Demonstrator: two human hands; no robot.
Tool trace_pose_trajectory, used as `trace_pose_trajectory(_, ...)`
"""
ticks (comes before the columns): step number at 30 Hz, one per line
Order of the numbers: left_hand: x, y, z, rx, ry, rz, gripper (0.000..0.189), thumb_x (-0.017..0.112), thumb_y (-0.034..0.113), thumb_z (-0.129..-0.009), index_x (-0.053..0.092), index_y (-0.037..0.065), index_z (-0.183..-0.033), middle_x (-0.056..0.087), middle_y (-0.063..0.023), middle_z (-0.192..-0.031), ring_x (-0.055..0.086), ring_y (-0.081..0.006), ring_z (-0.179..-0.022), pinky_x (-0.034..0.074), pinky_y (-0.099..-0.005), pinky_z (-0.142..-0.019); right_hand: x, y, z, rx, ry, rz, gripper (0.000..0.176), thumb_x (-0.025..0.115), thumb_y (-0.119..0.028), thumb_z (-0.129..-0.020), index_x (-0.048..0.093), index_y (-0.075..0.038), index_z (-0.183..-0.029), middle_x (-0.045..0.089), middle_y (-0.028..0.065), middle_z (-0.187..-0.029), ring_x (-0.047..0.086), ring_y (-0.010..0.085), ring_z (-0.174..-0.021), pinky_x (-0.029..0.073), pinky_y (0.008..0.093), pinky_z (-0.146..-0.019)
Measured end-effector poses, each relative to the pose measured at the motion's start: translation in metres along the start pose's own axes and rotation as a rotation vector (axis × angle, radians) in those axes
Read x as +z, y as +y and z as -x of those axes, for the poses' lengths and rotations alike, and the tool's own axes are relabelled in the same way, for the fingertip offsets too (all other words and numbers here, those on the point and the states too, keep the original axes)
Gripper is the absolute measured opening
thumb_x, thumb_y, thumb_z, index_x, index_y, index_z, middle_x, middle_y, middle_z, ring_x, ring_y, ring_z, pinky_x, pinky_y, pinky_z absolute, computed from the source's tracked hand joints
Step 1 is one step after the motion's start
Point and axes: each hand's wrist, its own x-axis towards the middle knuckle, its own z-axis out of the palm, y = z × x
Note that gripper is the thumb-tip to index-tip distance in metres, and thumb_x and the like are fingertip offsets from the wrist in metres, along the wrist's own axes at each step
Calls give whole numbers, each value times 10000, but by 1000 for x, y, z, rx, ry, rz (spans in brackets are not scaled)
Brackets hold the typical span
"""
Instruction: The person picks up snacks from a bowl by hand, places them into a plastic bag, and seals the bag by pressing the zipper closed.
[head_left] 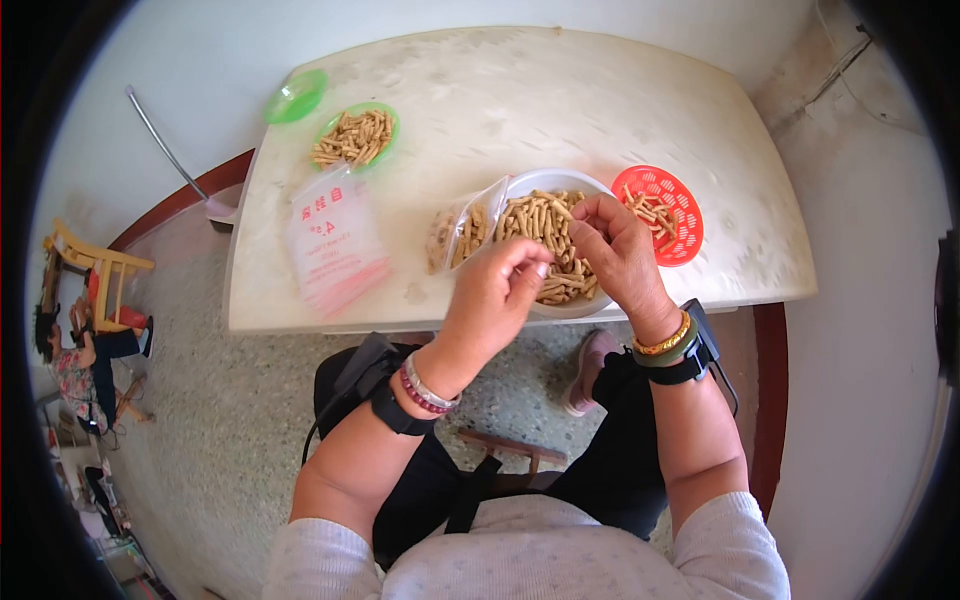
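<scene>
A white bowl (603, 301) full of short tan stick-like pieces (537, 222), which look like dried root, stands at the table's near edge. Over its lower left side, my left hand (492, 305) is closed, thumb and fingers drawn together. My right hand (622, 262) reaches over the bowl's right side, its thumb and forefinger pinched just above the pieces. Whatever either hand holds is too small to tell from the pieces behind. Against the bowl's left rim lies a clear plastic bag (470, 232) with more of the pieces inside.
A red perforated basket (687, 247) holding a few pieces sits right of the bowl. Printed zip bags (335, 240) lie at left, below a green plate (394, 137) of pieces and another green dish (297, 96). Another person (80, 375) sits at far left near a wooden chair (110, 265).
</scene>
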Motion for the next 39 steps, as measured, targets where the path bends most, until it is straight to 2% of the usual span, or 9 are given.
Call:
trace_pose_trajectory(5,-51,1,-7,101,422,-163,103,602,34,-887,604,17,-988,588,9,-824,515,-41,-648,425,-185,-585,24,0,-7,-323,155,216,100,672,-52,-815,639,-26,-905,554,19,-702,497,82,-611,412,229,-544)
trace_pose_trajectory(8,-65,-1,-8,-23,329,-374,149,656,69,-851,607,31,-986,569,3,-778,491,-48,-591,407,-188,-543,36,-17,-10,-377,137,286,128,697,-45,-783,654,-47,-904,562,62,-720,524,131,-619,427,261,-552)
trace_pose_trajectory(9,-65,-6,-8,-97,291,-397,256,696,123,-783,576,49,-997,577,-77,-790,567,-197,-613,479,-322,-584,40,-23,-11,-410,137,342,127,690,-36,-778,654,-49,-898,572,75,-735,545,165,-627,439,285,-562)
trace_pose_trajectory(13,-64,-13,-12,-123,247,-400,147,665,68,-766,574,29,-874,623,-117,-746,614,-264,-634,494,-362,-606,52,-23,-20,-528,93,464,127,665,-21,-766,652,-53,-888,595,121,-782,592,278,-692,474,364,-614)
trace_pose_trajectory(16,-68,-21,-16,-69,341,-425,76,634,64,-812,602,21,-866,617,-82,-660,580,-153,-558,467,-283,-550,59,-21,-26,-597,19,650,108,641,-26,-774,646,-48,-880,600,135,-804,599,311,-738,482,388,-645)
trace_pose_trajectory(20,-67,-23,-18,-49,348,-407,75,634,71,-818,601,21,-863,618,-79,-652,578,-153,-552,466,-283,-547,71,-19,-34,-610,-6,599,146,630,-46,-787,634,-53,-933,598,138,-805,594,310,-750,485,390,-644)
trace_pose_trajectory(29,-66,-15,-16,-56,329,-423,91,636,66,-829,604,27,-904,622,-72,-700,547,-131,-551,448,-275,-536,41,-5,-35,-64,61,-31,176,497,-34,-916,568,3,-1073,582,6,-847,528,92,-756,446,221,-687)
trace_pose_trajectory(33,-55,7,-16,198,449,-337,134,631,44,-832,594,17,-958,614,-81,-792,516,-143,-553,436,-281,-531,36,-18,-20,-457,96,259,187,618,-56,-875,649,-14,-1055,667,111,-882,625,160,-826,483,275,-747)
trace_pose_trajectory(39,-42,15,-15,202,322,-201,165,640,116,-861,586,14,-978,609,-93,-785,522,-159,-543,434,-283,-520,34,-24,-2,-430,5,313,441,694,-50,-813,581,-83,-1238,626,57,-753,590,134,-662,481,251,-627)
